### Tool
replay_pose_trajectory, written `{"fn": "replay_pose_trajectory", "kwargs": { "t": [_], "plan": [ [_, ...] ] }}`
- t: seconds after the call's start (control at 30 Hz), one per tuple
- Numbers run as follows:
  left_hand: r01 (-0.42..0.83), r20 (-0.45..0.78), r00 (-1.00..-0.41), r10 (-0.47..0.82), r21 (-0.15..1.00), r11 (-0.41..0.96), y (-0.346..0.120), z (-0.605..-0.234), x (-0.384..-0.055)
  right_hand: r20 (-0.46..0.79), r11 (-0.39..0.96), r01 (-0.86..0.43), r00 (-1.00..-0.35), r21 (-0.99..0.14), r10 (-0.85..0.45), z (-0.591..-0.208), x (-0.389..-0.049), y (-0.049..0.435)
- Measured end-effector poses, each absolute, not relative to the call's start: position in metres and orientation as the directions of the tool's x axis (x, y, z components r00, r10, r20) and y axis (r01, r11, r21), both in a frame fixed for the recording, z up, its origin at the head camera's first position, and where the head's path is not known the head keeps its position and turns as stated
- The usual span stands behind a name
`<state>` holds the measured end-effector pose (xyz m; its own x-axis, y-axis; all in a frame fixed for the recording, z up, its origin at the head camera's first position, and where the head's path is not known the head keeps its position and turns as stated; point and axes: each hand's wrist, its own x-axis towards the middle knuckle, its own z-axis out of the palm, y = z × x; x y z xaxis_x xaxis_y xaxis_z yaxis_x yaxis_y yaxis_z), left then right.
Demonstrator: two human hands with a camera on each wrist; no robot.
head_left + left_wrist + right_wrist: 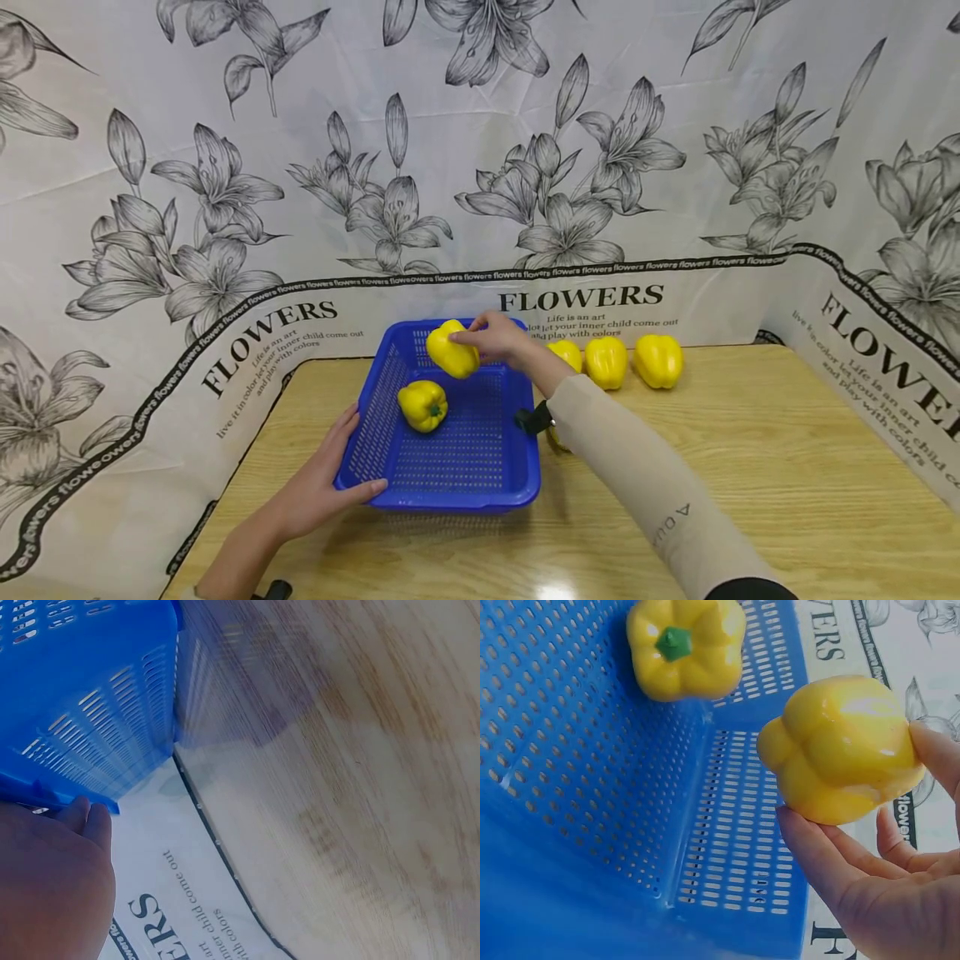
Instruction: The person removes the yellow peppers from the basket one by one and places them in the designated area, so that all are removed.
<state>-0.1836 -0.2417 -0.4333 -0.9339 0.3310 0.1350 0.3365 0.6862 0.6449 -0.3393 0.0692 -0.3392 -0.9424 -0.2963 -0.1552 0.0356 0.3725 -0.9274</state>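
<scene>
A blue plastic basket [465,501] with slotted walls sits on the wooden table. My left hand [318,492] grips its near left corner, thumb along the front rim and fingers at the left side. In the left wrist view, fingertips [96,817] curl over the basket's edge. Above the far part of the basket, my right hand [501,340] holds a yellow bell pepper [448,352] between thumb and fingers. The right wrist view shows this pepper's lobed end [840,750]. Another yellow bell pepper [418,407] lies inside the basket near its left wall, its green stem showing.
Right of the basket, yellow bell peppers [658,361] stand in a row at the back of the table [750,467]. A bit of yellow shows beneath my right wrist. A white flower-printed cloth [420,242] hangs behind the table and along its sides.
</scene>
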Motion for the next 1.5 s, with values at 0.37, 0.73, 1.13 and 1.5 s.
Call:
{"fn": "replay_pose_trajectory", "kwargs": {
  "t": [0.37,0.73,1.13,1.5],
  "plan": [
    [0.330,0.129,-0.936,0.329,0.650,0.685,-0.244,-0.433,-0.183,-0.133,0.365,0.004,-0.935,-0.931,-0.329,-0.330,-0.326,0.088],
    [0.332,0.134,-0.936,0.326,0.647,0.687,-0.242,-0.432,-0.183,-0.089,0.365,-0.047,-0.933,-0.930,-0.348,-0.326,-0.312,0.114],
    [0.325,0.127,-0.938,0.322,0.644,0.693,-0.242,-0.432,-0.184,-0.101,0.361,-0.032,-0.933,-0.932,-0.345,-0.329,-0.295,0.142],
    [0.337,0.140,-0.935,0.327,0.647,0.684,-0.243,-0.434,-0.184,-0.089,0.350,-0.030,-0.943,-0.936,-0.320,-0.336,-0.285,0.176]
  ]
}}
